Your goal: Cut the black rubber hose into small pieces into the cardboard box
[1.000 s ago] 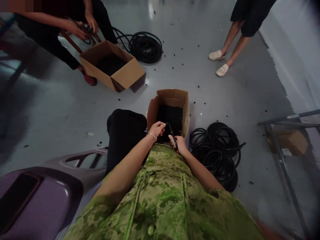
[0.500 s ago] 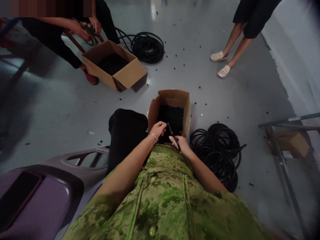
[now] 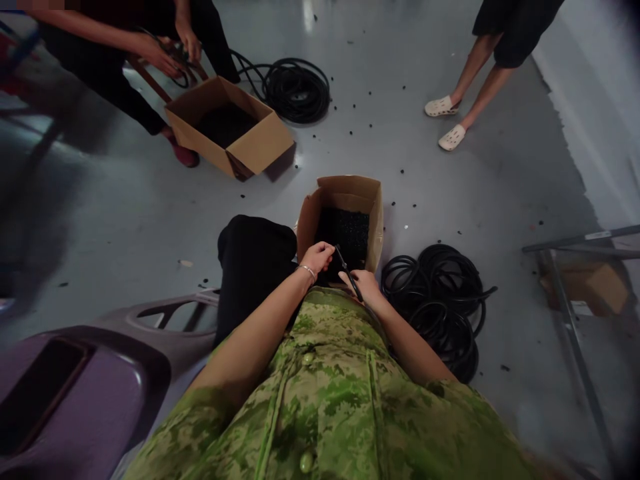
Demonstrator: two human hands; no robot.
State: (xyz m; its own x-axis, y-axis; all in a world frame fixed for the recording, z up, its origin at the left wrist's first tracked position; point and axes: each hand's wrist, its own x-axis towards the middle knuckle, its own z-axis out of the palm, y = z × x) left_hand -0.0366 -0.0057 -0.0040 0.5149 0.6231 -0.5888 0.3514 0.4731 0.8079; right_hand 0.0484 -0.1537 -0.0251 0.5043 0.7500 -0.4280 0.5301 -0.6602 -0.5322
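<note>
My right hand (image 3: 367, 287) is closed round a slim black scissors-like tool (image 3: 348, 272), whose tip points up and left. My left hand (image 3: 318, 258) is closed in a pinch right beside that tip, with a bracelet on the wrist; what its fingers hold is too small to make out. Both hands are over the near edge of an open cardboard box (image 3: 375, 223). Inside the box lies a mass of small black pieces (image 3: 345, 230).
Coiled black tubing (image 3: 440, 287) lies right of the box. Beyond are another cardboard box (image 3: 263, 143), a second coil (image 3: 300, 90) and two people. A metal frame (image 3: 570, 320) stands right, a purple seat (image 3: 115, 387) left. Black bits dot the floor.
The tool in my right hand looks narrower, its handle loop no longer spread. My hands have barely moved. The view has shifted slightly.
</note>
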